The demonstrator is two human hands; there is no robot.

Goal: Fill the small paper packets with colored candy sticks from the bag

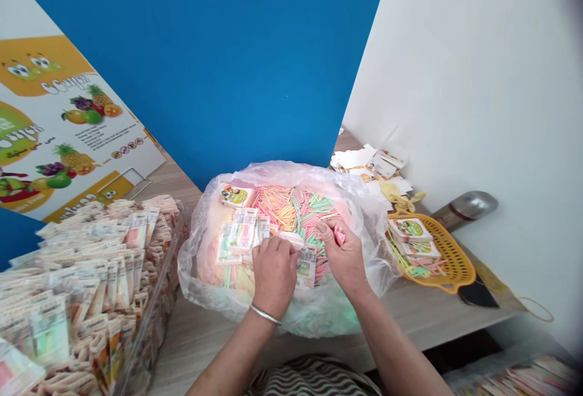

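A clear plastic bag point(204, 274) lies open on the wooden table, full of thin coloured sticks point(296, 204) in pink, green and orange. Small clear packets point(243, 229) lie on top of the sticks. My left hand point(273, 271), with a metal bangle on the wrist, is closed on a small printed packet point(306, 265) over the bag. My right hand point(344, 253) sits just to its right, fingers pinched on a few pink sticks point(339, 237).
A heap of filled packets point(91, 280) fills a clear bin at the left. A yellow plastic basket point(455, 262) with packets stands at the right, a metal flask point(464, 208) behind it. Printed cards point(368, 162) lie by the white wall. A blue panel rises behind.
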